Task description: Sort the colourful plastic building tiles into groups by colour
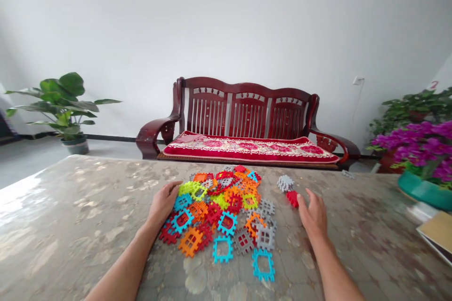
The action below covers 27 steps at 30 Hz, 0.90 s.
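Note:
A heap of interlocking plastic tiles with notched edges, in red, orange, blue, yellow-green and grey, covers the middle of the table. My left hand (164, 203) rests at the heap's left edge, fingers stretched forward beside a yellow-green tile (187, 187) and a blue tile (182, 202). To the right of the heap, my right hand (315, 214) is open, thumb and fingers apart. Its thumb is at the edge of a red tile (292, 198), seemingly touching it. Just beyond lies a stack of grey tiles (286, 183). Loose blue frame tiles (263, 278) lie at the heap's near side.
A patterned cloth covers the table (106, 230). Purple flowers in a teal pot (423, 191) and a box-like item (439, 233) stand at the right. A small grey piece (348, 174) lies near the far edge. Behind are a wooden bench (249, 108) and a potted plant (70, 108).

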Tool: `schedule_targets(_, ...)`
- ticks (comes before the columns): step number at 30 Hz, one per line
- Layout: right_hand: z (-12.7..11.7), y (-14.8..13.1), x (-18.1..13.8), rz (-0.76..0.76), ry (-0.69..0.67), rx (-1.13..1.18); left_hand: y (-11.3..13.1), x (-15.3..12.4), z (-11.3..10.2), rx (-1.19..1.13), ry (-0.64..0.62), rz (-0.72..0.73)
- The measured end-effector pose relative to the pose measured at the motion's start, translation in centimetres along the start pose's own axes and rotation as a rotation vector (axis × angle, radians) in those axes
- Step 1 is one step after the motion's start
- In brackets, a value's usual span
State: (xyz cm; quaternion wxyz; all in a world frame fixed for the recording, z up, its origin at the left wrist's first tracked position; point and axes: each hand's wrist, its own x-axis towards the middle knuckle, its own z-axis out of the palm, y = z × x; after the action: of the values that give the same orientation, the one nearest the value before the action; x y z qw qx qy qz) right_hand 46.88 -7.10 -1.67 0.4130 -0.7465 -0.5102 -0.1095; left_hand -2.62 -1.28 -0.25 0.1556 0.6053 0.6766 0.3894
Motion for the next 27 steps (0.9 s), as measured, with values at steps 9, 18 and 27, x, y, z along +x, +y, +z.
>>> schedule_targets(9,-0.8,-0.7,-0.5,-0.18,0.107,0.024,0.3,-0.3,-0.2,0.036,0.038,0.021)
schedule_targets(18,-1.0,-1.2,-0.8,-0.276,0.082,-0.032,0.8,-0.8,-0.3,0.091,-0.038,0.036)
schedule_targets(27,-0.3,-2.0,-0.6,-0.314,0.044,-0.012,0.2,-0.6,0.1,0.099,-0.078,0.064)
